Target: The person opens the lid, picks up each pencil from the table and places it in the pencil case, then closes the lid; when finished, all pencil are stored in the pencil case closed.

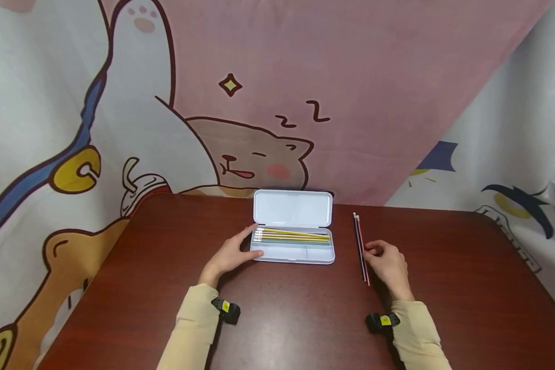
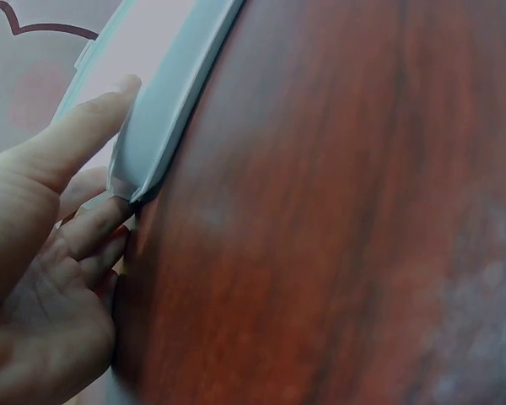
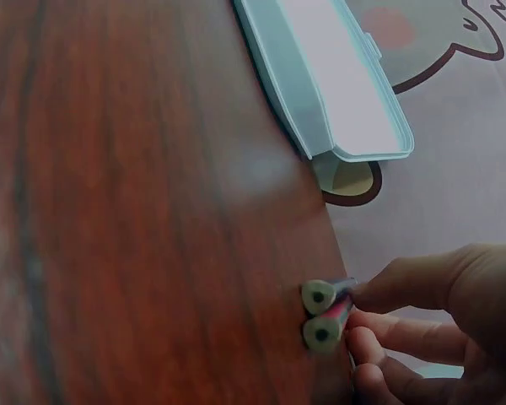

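Observation:
A white pencil case [image 1: 277, 254] lies with its lid [image 1: 293, 208] raised at the back. Several pencils [image 1: 296, 236], yellow and bluish-green, fill its long rear compartment. At the case's left end my left hand [image 1: 228, 255] holds it, thumb over the front rim and fingers along the side. Right of the case, a dark pencil [image 1: 358, 245] and a red pencil [image 1: 360, 231] lie side by side, white eraser ends pointing away. My right hand [image 1: 388, 264] pinches this pair between thumb and fingers. Their unsharpened near ends show in the right wrist view.
Under everything is a dark reddish-brown wooden table [image 1: 277, 318]. A cloth with cartoon animals [image 1: 351, 77] hangs directly behind its far edge. The case's front section has a small divided compartment [image 1: 320, 254] at the right.

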